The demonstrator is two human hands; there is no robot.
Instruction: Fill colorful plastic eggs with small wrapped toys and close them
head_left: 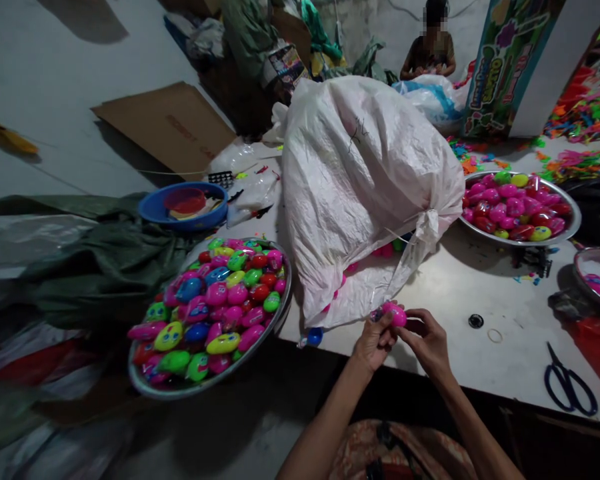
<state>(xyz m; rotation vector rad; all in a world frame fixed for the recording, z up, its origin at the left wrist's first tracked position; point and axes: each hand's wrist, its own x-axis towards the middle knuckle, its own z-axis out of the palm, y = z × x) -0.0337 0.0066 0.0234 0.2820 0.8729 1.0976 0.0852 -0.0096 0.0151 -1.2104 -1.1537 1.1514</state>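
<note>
A pink plastic egg is held up over the table's front edge, in front of a white woven sack. My left hand is closed around its left side, with something small and clear or dark at that end that I cannot make out. My right hand pinches the egg's right side with thumb and fingertips. The white sack bulges on the table with its mouth tied in a knot, and pink eggs show at its lower opening. A blue egg lies by the sack's front corner.
Left stands a metal basin heaped with colourful eggs, with a blue tub behind it. Another egg-filled basin is at right. Scissors, a black disc and a ring lie on the table. A person sits at the back.
</note>
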